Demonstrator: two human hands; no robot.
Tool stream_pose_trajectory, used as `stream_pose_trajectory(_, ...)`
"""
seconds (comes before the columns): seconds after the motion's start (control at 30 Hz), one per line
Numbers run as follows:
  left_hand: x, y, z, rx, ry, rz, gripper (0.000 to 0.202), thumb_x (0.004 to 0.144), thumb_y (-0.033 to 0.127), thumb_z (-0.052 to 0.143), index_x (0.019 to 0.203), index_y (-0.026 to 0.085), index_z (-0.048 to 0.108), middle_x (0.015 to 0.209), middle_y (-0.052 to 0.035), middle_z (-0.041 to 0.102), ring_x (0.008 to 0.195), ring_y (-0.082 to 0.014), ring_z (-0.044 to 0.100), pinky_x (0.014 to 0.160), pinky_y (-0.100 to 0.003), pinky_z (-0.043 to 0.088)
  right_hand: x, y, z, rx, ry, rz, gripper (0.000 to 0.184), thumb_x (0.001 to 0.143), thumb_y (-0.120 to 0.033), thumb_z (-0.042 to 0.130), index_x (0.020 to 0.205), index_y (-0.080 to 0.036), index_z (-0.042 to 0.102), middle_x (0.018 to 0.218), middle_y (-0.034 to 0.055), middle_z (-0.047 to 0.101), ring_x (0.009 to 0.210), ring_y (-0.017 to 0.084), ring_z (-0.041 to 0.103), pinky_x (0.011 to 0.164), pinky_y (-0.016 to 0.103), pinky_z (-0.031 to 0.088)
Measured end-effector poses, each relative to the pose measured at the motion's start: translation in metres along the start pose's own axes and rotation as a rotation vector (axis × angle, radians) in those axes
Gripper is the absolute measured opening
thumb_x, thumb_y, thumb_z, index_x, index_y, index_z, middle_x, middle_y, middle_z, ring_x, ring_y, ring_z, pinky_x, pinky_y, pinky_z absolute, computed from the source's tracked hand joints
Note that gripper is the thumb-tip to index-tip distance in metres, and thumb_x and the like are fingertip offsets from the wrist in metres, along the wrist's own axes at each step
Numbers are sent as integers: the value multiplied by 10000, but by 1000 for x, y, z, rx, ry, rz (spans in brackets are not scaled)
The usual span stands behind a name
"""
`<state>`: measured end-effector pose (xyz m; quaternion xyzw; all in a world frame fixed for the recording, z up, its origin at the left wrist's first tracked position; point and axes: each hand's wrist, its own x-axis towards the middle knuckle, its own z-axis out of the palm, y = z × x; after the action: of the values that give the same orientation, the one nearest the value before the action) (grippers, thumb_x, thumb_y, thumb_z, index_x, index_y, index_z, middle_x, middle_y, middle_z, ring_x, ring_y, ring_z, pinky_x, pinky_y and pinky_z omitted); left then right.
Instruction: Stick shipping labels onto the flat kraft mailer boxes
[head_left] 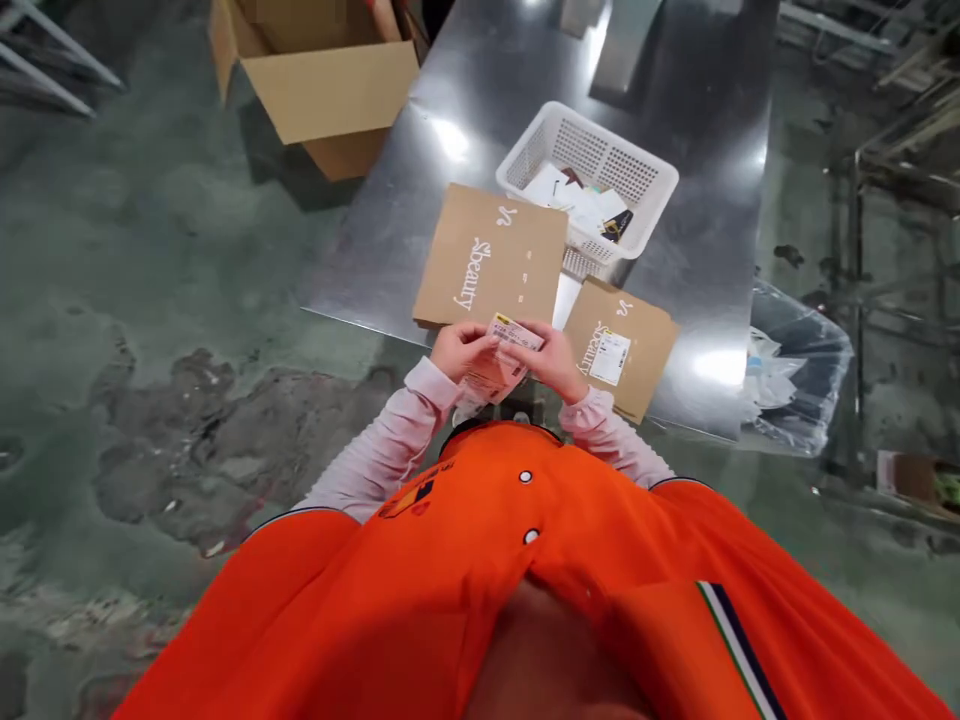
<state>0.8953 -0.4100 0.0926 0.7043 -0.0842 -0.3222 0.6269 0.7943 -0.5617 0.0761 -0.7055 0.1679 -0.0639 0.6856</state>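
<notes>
Both my hands grip a small pink-and-white label sheet (504, 362) at the near edge of a metal table (675, 130). My left hand (459, 349) pinches its left side, and my right hand (553, 358) curls over its right side. Just beyond my hands lies a large brown cardboard mailer (491, 255) printed with "beauty". A smaller brown mailer (622, 345) bearing a white shipping label lies to the right of my right hand. Behind them stands a white plastic basket (645, 185) with several small packets and papers inside.
An open cardboard box (322, 85) stands on the green floor left of the table. A clear plastic bag (795, 370) with scraps hangs at the table's right edge. Metal frames stand at the far right.
</notes>
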Motion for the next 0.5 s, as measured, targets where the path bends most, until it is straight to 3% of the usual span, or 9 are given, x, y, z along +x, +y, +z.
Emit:
stream_pose_trajectory(0.13, -4, -16, 14, -25, 69, 81, 450, 576, 548, 851, 704, 147, 691, 713, -36, 686, 691, -162, 589, 702, -277, 476, 14, -17, -13, -193, 11, -60, 295, 788, -470, 758, 864, -191, 819, 871, 70, 790, 803, 234, 734, 754, 338, 583)
stream_pose_trajectory(0.3, 2, -28, 31, 9, 383, 112, 441, 766, 398, 763, 535, 189, 450, 532, 40, 457, 558, -99, 412, 581, -234, 363, 35, -18, -11, -250, 18, -43, 351, 785, -507, 762, 812, -161, 806, 794, 73, 773, 726, 211, 705, 683, 314, 549)
stream_pose_trajectory(0.4, 9, -26, 29, -50, 387, 83, 381, 809, 339, 742, 573, 183, 489, 549, 39, 481, 562, -103, 431, 572, -230, 365, 59, -16, -10, -259, -69, 16, 342, 742, -453, 820, 845, -129, 791, 813, 85, 768, 722, 192, 691, 691, 303, 544)
stream_pose_trajectory(0.5, 11, -22, 21, -61, 380, 94, 350, 793, 327, 767, 584, 177, 530, 562, 32, 516, 567, -108, 447, 565, -233, 363, 75, -20, -9, -310, -238, 40, 328, 736, -384, 842, 927, -121, 794, 833, 80, 764, 741, 186, 682, 717, 305, 536)
